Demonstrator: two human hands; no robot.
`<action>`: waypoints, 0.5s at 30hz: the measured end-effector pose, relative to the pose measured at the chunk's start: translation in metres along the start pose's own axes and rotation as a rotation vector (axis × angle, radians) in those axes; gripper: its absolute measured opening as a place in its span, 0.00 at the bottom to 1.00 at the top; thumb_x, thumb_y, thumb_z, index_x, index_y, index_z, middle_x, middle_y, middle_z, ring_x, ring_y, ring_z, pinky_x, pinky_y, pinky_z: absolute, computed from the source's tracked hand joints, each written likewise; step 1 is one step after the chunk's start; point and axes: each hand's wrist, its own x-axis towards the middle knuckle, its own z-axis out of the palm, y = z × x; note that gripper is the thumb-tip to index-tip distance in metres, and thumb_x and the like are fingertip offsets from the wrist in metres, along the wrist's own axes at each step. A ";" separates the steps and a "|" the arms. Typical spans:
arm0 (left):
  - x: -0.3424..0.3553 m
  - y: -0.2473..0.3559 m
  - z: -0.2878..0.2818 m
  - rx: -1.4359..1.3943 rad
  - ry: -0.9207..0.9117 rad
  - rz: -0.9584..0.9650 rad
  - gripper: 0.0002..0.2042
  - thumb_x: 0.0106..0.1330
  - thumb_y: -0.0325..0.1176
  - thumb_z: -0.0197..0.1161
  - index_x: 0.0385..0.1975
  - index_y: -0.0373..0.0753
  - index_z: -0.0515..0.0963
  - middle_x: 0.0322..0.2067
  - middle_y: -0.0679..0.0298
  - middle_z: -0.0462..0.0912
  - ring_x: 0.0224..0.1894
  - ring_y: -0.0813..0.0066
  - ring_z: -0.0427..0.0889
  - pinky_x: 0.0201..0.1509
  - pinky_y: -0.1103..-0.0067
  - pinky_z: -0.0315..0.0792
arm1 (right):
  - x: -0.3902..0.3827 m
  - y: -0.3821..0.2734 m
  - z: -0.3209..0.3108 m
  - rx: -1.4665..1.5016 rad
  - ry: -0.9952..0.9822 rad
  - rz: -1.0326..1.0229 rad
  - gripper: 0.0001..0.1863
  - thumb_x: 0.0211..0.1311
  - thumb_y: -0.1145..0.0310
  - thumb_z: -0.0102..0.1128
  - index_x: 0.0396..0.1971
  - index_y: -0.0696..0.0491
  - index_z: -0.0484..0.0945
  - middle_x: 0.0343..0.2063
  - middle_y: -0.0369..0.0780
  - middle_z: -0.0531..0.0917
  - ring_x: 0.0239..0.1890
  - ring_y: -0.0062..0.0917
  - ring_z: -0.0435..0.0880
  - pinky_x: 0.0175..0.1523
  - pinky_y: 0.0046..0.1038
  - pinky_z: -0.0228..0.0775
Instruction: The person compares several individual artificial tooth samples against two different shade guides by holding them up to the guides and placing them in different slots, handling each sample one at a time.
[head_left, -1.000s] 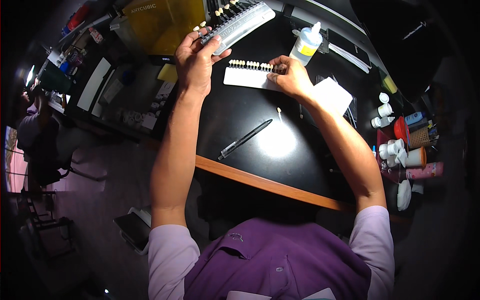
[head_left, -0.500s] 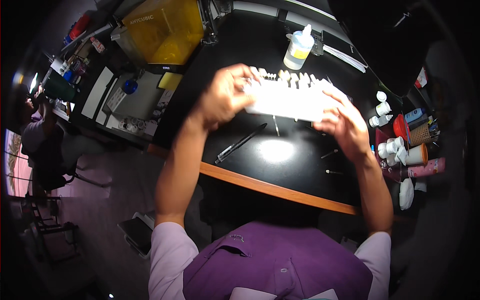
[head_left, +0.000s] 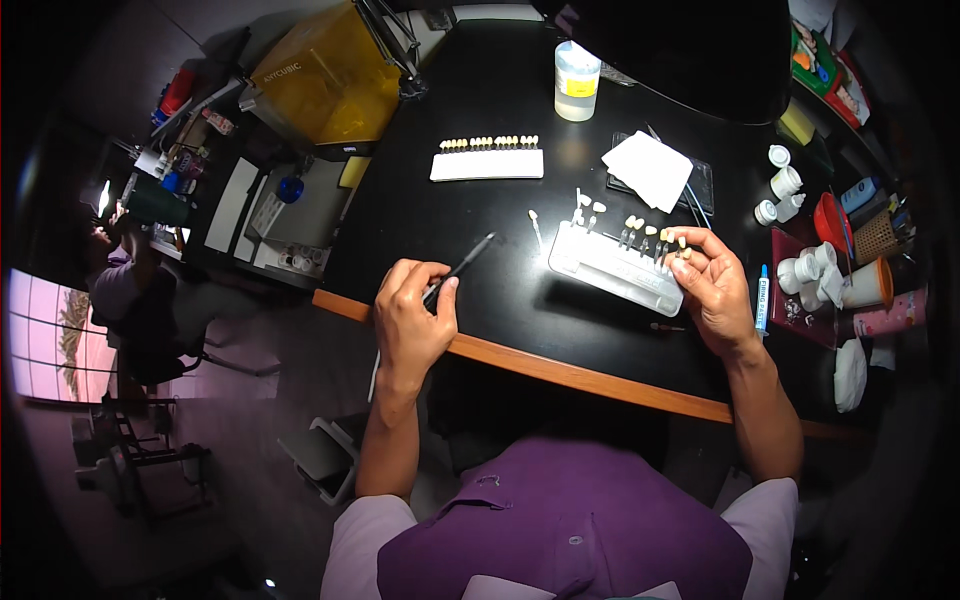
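Observation:
Between the fingertips of my left hand (head_left: 415, 315) is a dark pen (head_left: 466, 262), slanting up to the right above the black tabletop. My right hand (head_left: 716, 285) grips the right end of a dental shade guide (head_left: 615, 272), a clear and whitish holder. Tooth-shaped tabs stand unevenly spaced along its top, and thumb and fingers close around those at the right end. A loose shade tab (head_left: 535, 226) lies left of the holder. Another shade guide (head_left: 487, 165), white with a full row of tabs, rests farther back. Below the held guide lies a small dark-stemmed piece (head_left: 667, 327).
A squeeze bottle (head_left: 577, 88) stands at the back, with white paper sheets (head_left: 648, 170) right of it. A blue and white syringe (head_left: 763, 298), small jars (head_left: 787, 182) and a red tray (head_left: 800, 325) line the right side. A yellow-covered machine (head_left: 330, 80) is far left; another person (head_left: 125, 265) sits beyond.
My left hand has left the shade guide and come down to the pen. My right hand has lowered the guide toward the right, tilted. The other guide and the papers now show.

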 end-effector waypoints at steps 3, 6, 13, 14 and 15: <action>-0.001 -0.002 0.000 0.002 0.034 -0.054 0.06 0.58 0.23 0.71 0.34 0.33 0.84 0.30 0.60 0.82 0.29 0.71 0.80 0.35 0.76 0.75 | -0.003 0.001 -0.001 -0.023 0.019 0.004 0.16 0.73 0.80 0.55 0.59 0.60 0.72 0.42 0.41 0.87 0.41 0.15 0.85 0.49 0.19 0.79; 0.001 0.001 0.000 0.008 0.054 -0.079 0.05 0.58 0.23 0.71 0.33 0.33 0.84 0.28 0.60 0.82 0.27 0.72 0.79 0.34 0.77 0.74 | -0.002 0.003 0.002 -0.065 0.021 0.018 0.17 0.72 0.81 0.55 0.59 0.60 0.72 0.41 0.41 0.87 0.41 0.15 0.85 0.49 0.18 0.79; 0.008 -0.005 -0.004 0.068 0.029 -0.142 0.06 0.56 0.23 0.72 0.32 0.32 0.84 0.26 0.63 0.80 0.25 0.76 0.74 0.32 0.78 0.72 | -0.001 0.008 0.006 -0.134 0.025 0.006 0.17 0.73 0.82 0.54 0.59 0.61 0.71 0.41 0.43 0.86 0.41 0.15 0.85 0.48 0.17 0.79; 0.010 -0.003 -0.002 0.067 0.028 -0.143 0.06 0.56 0.23 0.72 0.32 0.32 0.84 0.26 0.63 0.80 0.25 0.76 0.74 0.32 0.78 0.72 | -0.001 0.007 0.006 -0.136 0.029 -0.003 0.17 0.72 0.82 0.54 0.59 0.61 0.71 0.40 0.43 0.86 0.41 0.15 0.85 0.48 0.17 0.79; 0.013 0.000 0.000 0.090 0.033 -0.152 0.07 0.56 0.24 0.73 0.33 0.33 0.84 0.26 0.63 0.80 0.25 0.75 0.75 0.33 0.77 0.73 | -0.002 0.008 0.005 -0.138 0.030 -0.001 0.17 0.72 0.82 0.54 0.59 0.61 0.71 0.40 0.43 0.86 0.41 0.15 0.85 0.48 0.17 0.79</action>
